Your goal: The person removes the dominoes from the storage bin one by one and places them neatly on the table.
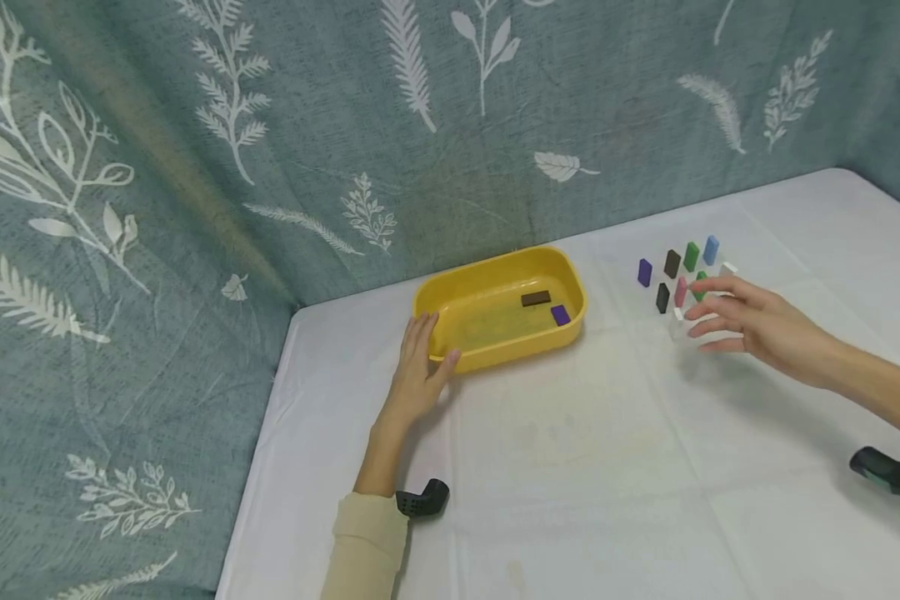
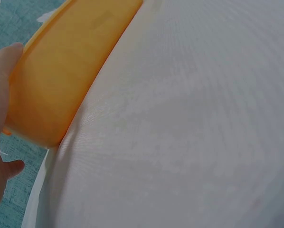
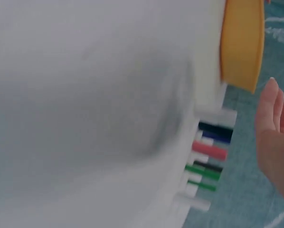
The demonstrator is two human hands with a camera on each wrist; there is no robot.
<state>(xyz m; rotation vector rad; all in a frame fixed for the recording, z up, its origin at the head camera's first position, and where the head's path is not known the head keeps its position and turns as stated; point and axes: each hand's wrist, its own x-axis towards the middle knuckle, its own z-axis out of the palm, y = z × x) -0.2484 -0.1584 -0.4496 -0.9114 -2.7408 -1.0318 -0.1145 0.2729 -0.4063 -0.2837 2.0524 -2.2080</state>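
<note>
My left hand (image 1: pixel 412 379) rests at the left end of a yellow tray (image 1: pixel 510 354), fingers straight over the rim and thumb at its near side. Inside the tray lie a dark brown block (image 1: pixel 536 298) and a purple block (image 1: pixel 561 315). Above the near side of a group of small upright blocks hovers my right hand (image 1: pixel 765 327), fingers spread and loosely bent, holding nothing. Nearest its fingertips are a white block (image 1: pixel 677 323), a pink block (image 1: pixel 681 292) and a green block (image 1: pixel 700 286); the fingers partly cover some of them.
Standing farther back are a purple block (image 1: pixel 645 272), a brown block (image 1: pixel 672 263), another green block (image 1: pixel 692 256) and a blue block (image 1: pixel 711 250). A black block (image 1: pixel 663 297) stands nearer. A white cloth (image 1: pixel 570 467) covers the table; a patterned teal curtain (image 1: pixel 450 167) hangs behind.
</note>
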